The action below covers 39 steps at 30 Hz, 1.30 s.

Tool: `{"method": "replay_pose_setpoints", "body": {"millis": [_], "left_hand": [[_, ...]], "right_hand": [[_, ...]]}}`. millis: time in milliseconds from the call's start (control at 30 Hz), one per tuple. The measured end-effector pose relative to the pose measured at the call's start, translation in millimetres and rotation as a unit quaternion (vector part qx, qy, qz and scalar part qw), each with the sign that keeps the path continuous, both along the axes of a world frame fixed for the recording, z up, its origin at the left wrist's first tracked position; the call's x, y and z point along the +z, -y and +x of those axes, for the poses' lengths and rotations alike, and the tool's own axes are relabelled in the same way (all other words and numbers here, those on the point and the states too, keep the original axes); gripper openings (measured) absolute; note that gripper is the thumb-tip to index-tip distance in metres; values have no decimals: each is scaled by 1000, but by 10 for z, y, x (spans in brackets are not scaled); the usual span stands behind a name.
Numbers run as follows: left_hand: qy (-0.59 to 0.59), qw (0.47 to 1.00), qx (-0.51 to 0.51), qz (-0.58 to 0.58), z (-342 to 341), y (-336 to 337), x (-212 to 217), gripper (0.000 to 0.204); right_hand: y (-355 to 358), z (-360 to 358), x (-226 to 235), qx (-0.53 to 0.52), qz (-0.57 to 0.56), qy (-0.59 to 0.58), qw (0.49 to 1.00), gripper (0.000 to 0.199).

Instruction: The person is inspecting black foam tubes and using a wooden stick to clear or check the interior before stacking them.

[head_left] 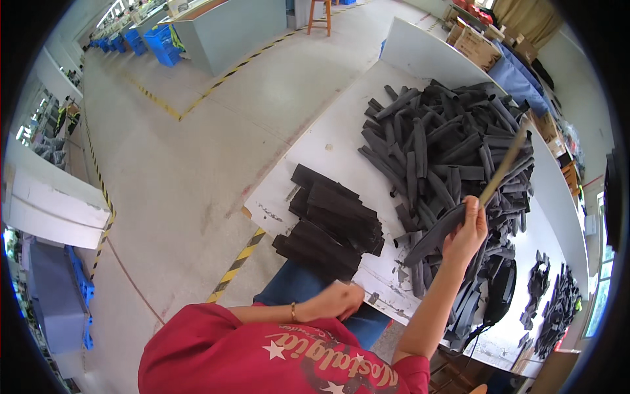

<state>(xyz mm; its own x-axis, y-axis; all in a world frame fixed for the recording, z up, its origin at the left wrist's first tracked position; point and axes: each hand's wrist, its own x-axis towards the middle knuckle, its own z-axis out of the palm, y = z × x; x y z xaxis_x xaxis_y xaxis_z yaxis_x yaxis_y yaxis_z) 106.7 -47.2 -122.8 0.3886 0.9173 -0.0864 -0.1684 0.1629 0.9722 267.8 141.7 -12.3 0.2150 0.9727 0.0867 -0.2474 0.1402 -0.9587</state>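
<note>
My right hand is raised over the near edge of a big heap of dark grey fabric tubes. Its fingers are closed round a thin, flat, yellowish-brown stick that slants up and away to the right. Against those fingers lies one grey fabric tube, pointing down to the left; whether it is gripped too is unclear. My left hand is curled at the table's near edge, above my lap, and what its fingers hold, if anything, is hidden. Just beyond it are flattened black fabric pieces in overlapping stacks.
The white table has a raised board along its far and right sides. A black bag with straps and small dark scraps lie at the right. Cardboard boxes stand behind the board. Yellow-black tape marks the floor.
</note>
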Motion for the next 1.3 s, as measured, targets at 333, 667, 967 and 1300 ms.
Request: {"method": "replay_pose_setpoints", "body": {"millis": [333, 667, 967, 1300], "left_hand": [[183, 969, 167, 21, -153, -1065, 510, 17], [278, 910, 291, -101, -158, -1055, 456, 19], [306, 882, 353, -61, -338, -1263, 479, 21], [79, 967, 239, -35, -319, -1268, 419, 18]], "right_hand": [[643, -372, -466, 186, 2, -42, 982, 36], [741, -276, -720, 182, -60, -121, 974, 6], [829, -229, -806, 192, -81, -61, 976, 12], [866, -275, -714, 189, -84, 28, 978, 13]]}}
